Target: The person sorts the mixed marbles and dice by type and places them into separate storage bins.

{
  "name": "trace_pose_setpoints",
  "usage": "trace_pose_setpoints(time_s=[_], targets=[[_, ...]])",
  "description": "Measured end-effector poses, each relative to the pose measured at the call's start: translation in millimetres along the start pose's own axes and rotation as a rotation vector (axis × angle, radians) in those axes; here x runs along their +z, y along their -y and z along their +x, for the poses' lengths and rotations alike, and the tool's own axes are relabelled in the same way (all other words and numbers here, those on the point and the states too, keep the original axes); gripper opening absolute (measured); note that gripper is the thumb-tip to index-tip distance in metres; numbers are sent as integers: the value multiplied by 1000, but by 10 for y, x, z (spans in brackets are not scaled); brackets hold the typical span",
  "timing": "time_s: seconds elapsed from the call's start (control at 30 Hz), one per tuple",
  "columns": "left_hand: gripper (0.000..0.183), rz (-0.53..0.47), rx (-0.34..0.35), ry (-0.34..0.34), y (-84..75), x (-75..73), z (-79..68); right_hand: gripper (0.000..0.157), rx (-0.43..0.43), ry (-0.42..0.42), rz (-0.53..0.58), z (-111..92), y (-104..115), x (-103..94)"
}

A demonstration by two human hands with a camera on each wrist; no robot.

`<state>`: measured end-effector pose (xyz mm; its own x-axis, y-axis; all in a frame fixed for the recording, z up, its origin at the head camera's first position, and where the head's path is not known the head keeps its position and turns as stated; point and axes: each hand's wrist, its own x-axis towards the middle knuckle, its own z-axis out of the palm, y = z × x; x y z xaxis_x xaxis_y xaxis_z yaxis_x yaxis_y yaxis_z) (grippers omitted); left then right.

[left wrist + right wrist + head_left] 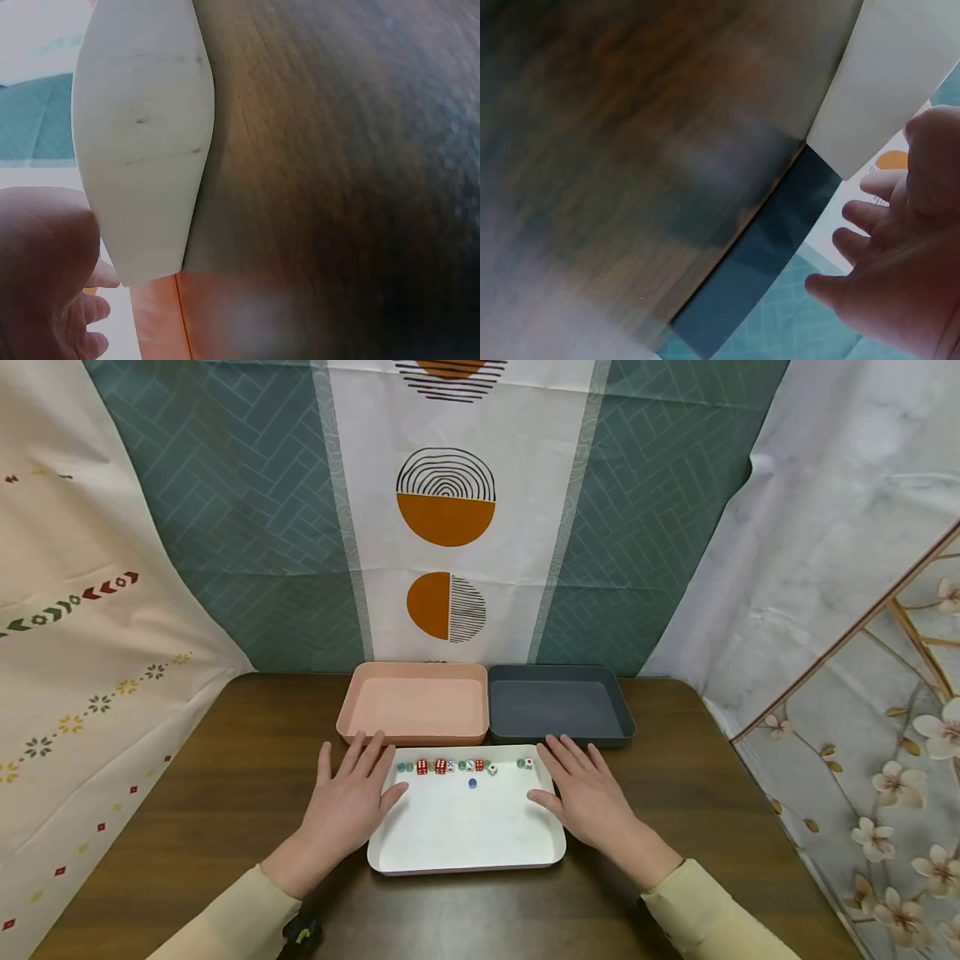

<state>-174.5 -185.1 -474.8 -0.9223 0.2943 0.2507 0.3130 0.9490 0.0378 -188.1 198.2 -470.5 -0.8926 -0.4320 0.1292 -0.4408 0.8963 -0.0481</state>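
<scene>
A white tray lies between my two hands. Along its far side runs a row of small red dice, white dice and green and blue round beads or marbles. One blue ball sits apart, nearer the tray's middle. My left hand is held at the tray's left edge, fingers straight and spread, holding nothing. At the right edge my right hand also has its fingers extended, with nothing in it. Both wrist views show the tray's outer wall beside the hand.
Behind the white tray stand a pink tray on the left and a dark grey tray on the right, side by side. The brown wooden table carries all three. Patterned cloths hang behind and at both sides.
</scene>
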Motion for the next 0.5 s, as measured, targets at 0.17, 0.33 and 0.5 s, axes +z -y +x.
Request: trace_pose_setpoints(time_s=[0.17,0.33,0.5], targets=[[71,8,5,-5,-5,15,8,84,13,19,-4,-9,-14,9],[70,2,5,-6,-7,49,25,83,26,22,2,-19,-34,4],[69,-3,7,-8,-19,71,51,82,40,27,10,-27,-71,13]])
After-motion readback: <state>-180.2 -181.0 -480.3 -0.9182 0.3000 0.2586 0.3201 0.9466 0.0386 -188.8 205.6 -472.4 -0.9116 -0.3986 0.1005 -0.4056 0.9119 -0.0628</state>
